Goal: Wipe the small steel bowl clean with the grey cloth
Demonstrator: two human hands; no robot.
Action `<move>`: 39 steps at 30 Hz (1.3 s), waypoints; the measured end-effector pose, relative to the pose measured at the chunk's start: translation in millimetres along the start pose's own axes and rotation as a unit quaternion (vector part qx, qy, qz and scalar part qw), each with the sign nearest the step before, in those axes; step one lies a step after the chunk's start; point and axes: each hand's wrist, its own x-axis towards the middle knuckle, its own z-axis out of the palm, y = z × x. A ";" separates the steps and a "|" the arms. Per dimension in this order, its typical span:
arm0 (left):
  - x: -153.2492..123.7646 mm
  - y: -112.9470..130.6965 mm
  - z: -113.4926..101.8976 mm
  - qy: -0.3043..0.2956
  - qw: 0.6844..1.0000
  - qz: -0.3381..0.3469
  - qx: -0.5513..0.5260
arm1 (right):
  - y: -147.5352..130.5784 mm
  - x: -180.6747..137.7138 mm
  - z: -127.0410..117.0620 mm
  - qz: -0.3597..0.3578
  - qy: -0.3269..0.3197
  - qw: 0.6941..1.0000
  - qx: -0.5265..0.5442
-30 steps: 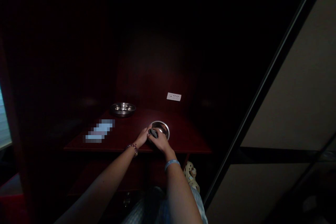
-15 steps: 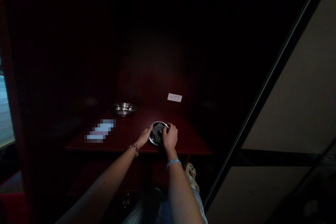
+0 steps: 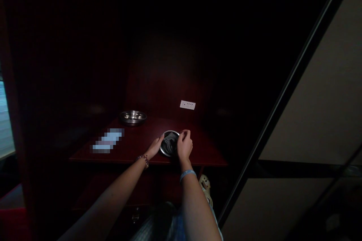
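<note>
A round dish (image 3: 169, 145) with a silver rim and a dark, streaked inside is held just over the front part of the red-brown shelf (image 3: 203, 150). My left hand (image 3: 155, 147) grips its left rim, thumb on top. At the right rim is my right hand (image 3: 185, 145), its fingers curled and pressed together in a pinch. Whatever sits between those fingers is hidden. Farther back on the left, a shiny steel bowl (image 3: 133, 118) rests on the shelf, apart from both hands.
A blurred pale-blue flat thing (image 3: 108, 141) lies on the shelf's left. On the back wall is a white power socket (image 3: 187, 105). Below the shelf's right end hangs or stands a cream clog (image 3: 205, 184). A slanted dark-edged panel (image 3: 305, 101) borders the right side.
My right hand has drawn slightly right, its thumb leaving the dish's inside to meet the fingers at the rim. The left hand and dish hold almost still.
</note>
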 end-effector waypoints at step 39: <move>2.5 -5.6 1.9 0.024 0.999 0.028 0.017 | 11.8 -6.7 31.9 -0.084 -0.207 0.974 -0.030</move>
